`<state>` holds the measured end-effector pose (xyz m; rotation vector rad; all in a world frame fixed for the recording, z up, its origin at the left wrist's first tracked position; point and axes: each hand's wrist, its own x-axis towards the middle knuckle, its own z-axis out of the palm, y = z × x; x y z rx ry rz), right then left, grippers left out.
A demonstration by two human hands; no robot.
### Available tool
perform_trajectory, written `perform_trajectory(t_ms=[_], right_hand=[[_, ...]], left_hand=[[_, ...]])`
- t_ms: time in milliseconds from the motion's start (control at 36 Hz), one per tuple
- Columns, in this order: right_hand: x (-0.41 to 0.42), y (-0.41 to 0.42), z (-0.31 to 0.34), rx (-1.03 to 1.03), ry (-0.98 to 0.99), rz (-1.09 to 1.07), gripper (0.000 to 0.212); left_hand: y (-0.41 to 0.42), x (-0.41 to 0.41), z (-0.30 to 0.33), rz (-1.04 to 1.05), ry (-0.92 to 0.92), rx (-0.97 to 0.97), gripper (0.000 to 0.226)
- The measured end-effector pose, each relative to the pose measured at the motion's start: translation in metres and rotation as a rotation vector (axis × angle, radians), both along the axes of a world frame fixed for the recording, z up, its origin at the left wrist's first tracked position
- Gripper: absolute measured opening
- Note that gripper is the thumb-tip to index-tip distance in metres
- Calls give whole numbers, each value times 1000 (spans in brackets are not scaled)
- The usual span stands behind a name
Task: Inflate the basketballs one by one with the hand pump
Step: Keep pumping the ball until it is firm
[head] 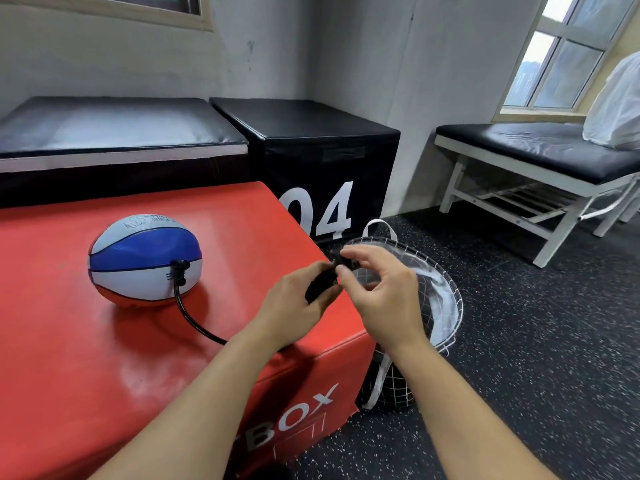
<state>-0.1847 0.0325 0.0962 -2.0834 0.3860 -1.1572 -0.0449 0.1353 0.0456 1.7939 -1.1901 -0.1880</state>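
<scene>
Pump in both hands, hose already plugged into the soft ball on the red box

The left hand (pixel 294 299) grips the black hand pump (pixel 320 285) round its barrel while the right hand (pixel 377 289) pinches its far end, probably the handle, though blur hides the detail; the hose (pixel 194 320) curves back to the valve of the blue, white and red basketball (pixel 145 259), which sits sagging on the red box (pixel 69 358) well left of the hands. Pumping well likely means keeping the barrel steady, stroking straight along its axis, and leaving slack so the needle is not tugged sideways. Just beyond the hands a mesh basket (pixel 446 296) stands on the floor by the box corner, under the pump, and could catch an elbow; black boxes (pixel 311 133) and a bench (pixel 536 147) stand farther off
</scene>
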Motion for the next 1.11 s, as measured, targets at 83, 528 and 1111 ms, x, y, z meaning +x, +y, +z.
perform_trajectory(t_ms=[83,528,1111], right_hand=[[-9,-10,16,99,-123,-48,26],[-37,-25,36,133,-250,-137,23],[-4,-13,0,42,-25,-40,22]], left_hand=[[-1,-1,1,-11,-5,44,33],[8,-1,5,-15,22,-4,53],[19,7,9,-11,38,-15,64]])
